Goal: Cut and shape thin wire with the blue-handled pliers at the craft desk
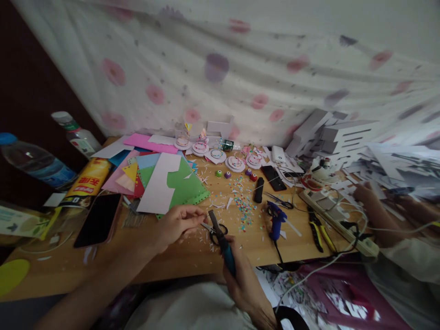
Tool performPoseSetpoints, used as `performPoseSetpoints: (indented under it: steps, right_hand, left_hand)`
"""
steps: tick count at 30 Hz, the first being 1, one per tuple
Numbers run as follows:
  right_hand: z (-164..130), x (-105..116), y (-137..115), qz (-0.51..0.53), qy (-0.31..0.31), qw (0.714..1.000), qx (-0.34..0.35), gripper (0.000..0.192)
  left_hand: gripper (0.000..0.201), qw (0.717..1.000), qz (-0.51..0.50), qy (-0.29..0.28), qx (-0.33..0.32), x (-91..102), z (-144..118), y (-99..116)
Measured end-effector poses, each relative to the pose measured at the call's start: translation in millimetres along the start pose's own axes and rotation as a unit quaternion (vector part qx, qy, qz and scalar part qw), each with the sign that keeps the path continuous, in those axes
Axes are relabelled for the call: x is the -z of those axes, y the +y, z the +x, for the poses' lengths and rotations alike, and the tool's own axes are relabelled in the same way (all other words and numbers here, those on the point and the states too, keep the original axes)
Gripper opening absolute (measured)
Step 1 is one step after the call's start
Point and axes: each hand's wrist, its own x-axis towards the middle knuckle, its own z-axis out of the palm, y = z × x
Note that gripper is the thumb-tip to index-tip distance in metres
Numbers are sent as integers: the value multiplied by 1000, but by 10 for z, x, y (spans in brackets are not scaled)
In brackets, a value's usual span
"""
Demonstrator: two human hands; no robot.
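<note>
The right hand (245, 284) was closed around a tool with a dark teal handle (227, 254), its dark tip raised toward the left hand (177, 224), whose fingers were pinched narrowly together on something too small to make out. Just behind the tool's tip one pair of black-handled scissors (217, 230) lay on the wooden table (192, 254). One blue glue gun (276, 220) stood to the right, near one pair of yellow-handled pliers (321, 231). Four small round punches (234, 174) sat in a row farther back. Two plastic bottles (37, 162) lay at the left, above one dark phone (99, 219). Another person's hand (366, 195) rested at the far right.
</note>
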Motion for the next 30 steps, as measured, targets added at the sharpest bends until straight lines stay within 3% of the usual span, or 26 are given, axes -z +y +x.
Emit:
performPoseSetpoints:
  steps: [2, 5, 9, 11, 14, 17, 22, 24, 26, 30]
  right_hand:
    - [0, 53, 36, -46, -17, 999, 20, 63]
    - [-2, 157, 77, -110, -27, 992, 57, 57]
    - [-3, 250, 71, -135, -26, 987, 78, 50]
    - [-22, 237, 71, -101, -21, 993, 63, 56]
    - [-91, 147, 118, 6, -13, 1000, 13, 67]
    - [-171, 44, 165, 119, -10, 991, -60, 71]
    - [-217, -20, 128, 149, 4, 983, -109, 63]
    - [-207, -33, 114, 133, 17, 986, -101, 62]
    - [-185, -47, 99, 110, 26, 990, -81, 64]
    - [-115, -40, 20, 43, 10, 999, -25, 59]
  left_hand:
    - [43, 994, -74, -59, 62, 55, 33, -3]
    - [47, 978, -99, -135, 125, 141, 81, 7]
    - [47, 971, -87, -170, 146, 158, 88, 39]
    - [41, 983, -69, -133, 104, 103, 53, 64]
    - [27, 995, 81, -16, -54, -22, -36, 104]
    - [26, 944, 263, 85, -182, -125, -123, 112]
    - [26, 866, 377, 148, -293, -164, -168, -27]
    - [26, 845, 396, 164, -318, -164, -160, -83]
    - [27, 850, 385, 167, -319, -164, -151, -94]
    - [26, 917, 305, 122, -225, -132, -144, 8]
